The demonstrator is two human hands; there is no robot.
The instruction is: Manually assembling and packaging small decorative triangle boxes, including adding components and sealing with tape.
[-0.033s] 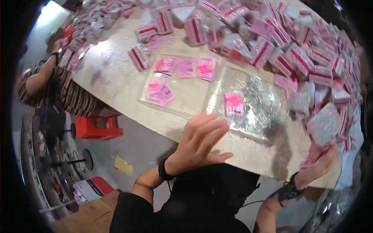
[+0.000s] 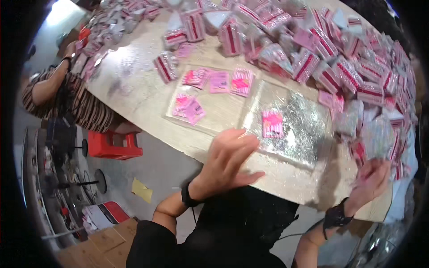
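Observation:
My left hand [image 2: 228, 163] hovers over the table's near edge, fingers spread and nothing in them. Just beyond it lies a shiny clear-plastic flat panel [image 2: 308, 129] with one pink-and-white striped card [image 2: 272, 124] on it. Left of that, a second clear flat panel [image 2: 214, 109] carries several pink cards [image 2: 219, 82], some overlapping. At the right side of the table my right hand [image 2: 371, 181] is closed on a pink card [image 2: 361, 175], partly hidden and blurred by the fingers. Beside those fingers stands a clear-wrapped pale packet [image 2: 377, 136].
Wrapped pink-and-white wedge packs [image 2: 348, 73] heap along the far and right sides of the table [image 2: 134, 89]. One pack [image 2: 166, 67] lies apart. At the left, another person in a striped top [image 2: 89, 107] reaches to the table. A red stool [image 2: 115, 145] stands on the floor.
My right hand has shifted slightly and its fingers are turned more upward by the pale packet. My left hand has barely moved; the view has shifted slightly.

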